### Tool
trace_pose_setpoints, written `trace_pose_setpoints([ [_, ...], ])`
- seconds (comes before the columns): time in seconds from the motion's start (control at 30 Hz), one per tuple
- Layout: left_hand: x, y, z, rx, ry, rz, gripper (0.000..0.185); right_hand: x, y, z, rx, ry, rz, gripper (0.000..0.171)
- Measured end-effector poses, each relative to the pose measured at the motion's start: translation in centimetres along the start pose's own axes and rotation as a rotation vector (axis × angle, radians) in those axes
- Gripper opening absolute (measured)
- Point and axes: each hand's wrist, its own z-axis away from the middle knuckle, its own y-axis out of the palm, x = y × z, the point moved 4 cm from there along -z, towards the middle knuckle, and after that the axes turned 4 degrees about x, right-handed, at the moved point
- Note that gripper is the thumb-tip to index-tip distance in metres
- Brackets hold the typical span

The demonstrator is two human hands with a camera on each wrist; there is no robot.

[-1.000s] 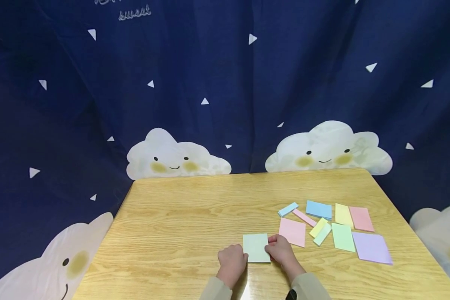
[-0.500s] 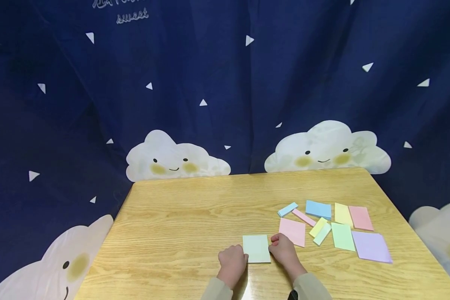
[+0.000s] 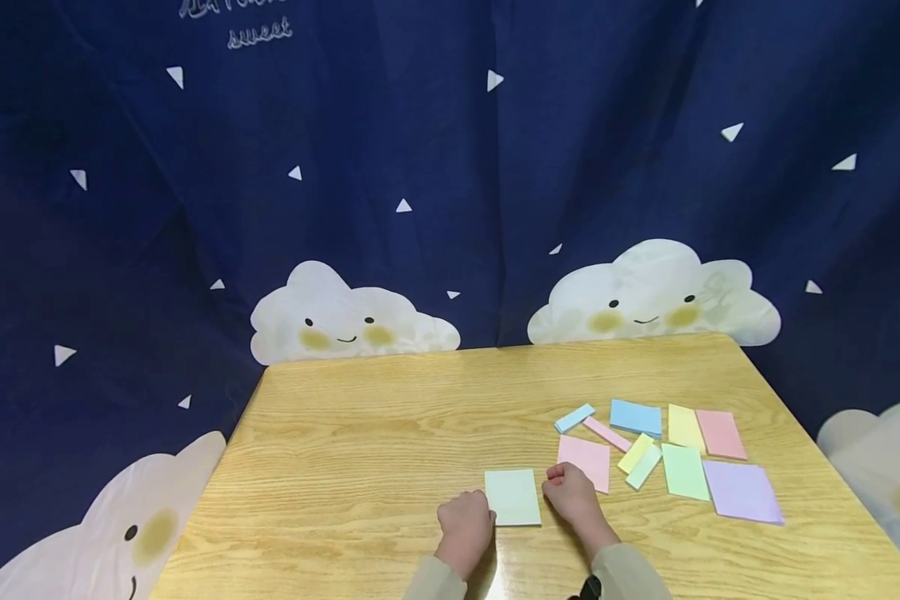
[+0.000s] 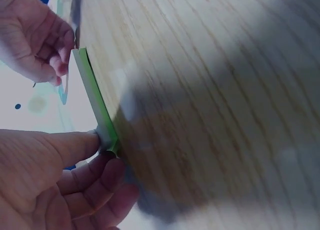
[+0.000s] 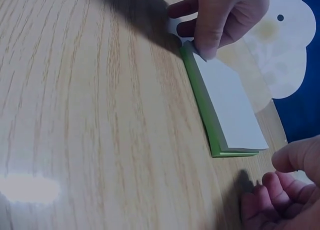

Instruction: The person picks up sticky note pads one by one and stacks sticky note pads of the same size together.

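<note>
A square pad of sticky notes (image 3: pixel 512 497), whitish on top, lies flat on the table between my hands. Its green side edge shows on the pad (image 5: pixel 230 107) in the right wrist view. At the near left corner my left hand (image 3: pixel 465 533) pinches it, thumb on the top and fingers curled at the side, as the left hand (image 4: pixel 60 180) shows up close. Just right of the pad rests my right hand (image 3: pixel 572 496), apart from it. In the right wrist view that right hand (image 5: pixel 290 195) has loosely bent fingers, with nothing between them and the thumb.
Beyond my right hand lies a pink square pad (image 3: pixel 585 462). Farther right are narrow strips, like the pink strip (image 3: pixel 607 434), and blue (image 3: pixel 636 418), yellow (image 3: pixel 686 428), pink (image 3: pixel 722 434), green (image 3: pixel 686 472) and purple (image 3: pixel 742 491) pads. A dark blue curtain (image 3: pixel 390 125) hangs behind the table (image 3: pixel 345 433).
My right hand has let go of the pad's right edge and drawn a little to the right. The left hand keeps its grip on the pad, which has barely moved.
</note>
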Motion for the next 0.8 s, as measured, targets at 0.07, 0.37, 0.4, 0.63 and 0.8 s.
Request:
trace_pose_setpoints([
  [0.07,0.0,-0.1,0.0,0.010,-0.003,0.006,0.033,-0.1,0.0,0.0,0.002,-0.003,-0.003,0.017],
  [0.37,0.0,-0.5,0.2,0.013,-0.002,0.046,0.030,-0.4,-0.5,-0.4,-0.009,0.009,-0.010,0.018],
  [0.4,0.0,-0.5,0.2,0.014,-0.002,0.045,0.029,-0.4,-0.7,-0.4,-0.013,0.006,-0.013,0.018],
  [0.63,0.1,-0.4,0.0,0.024,-0.009,0.058,0.029,-0.6,-2.1,-0.6,-0.033,0.026,-0.049,0.023],
  [0.8,0.1,-0.4,0.0,0.029,-0.018,0.062,0.028,-0.7,-3.1,-0.5,-0.026,0.051,-0.071,0.025],
])
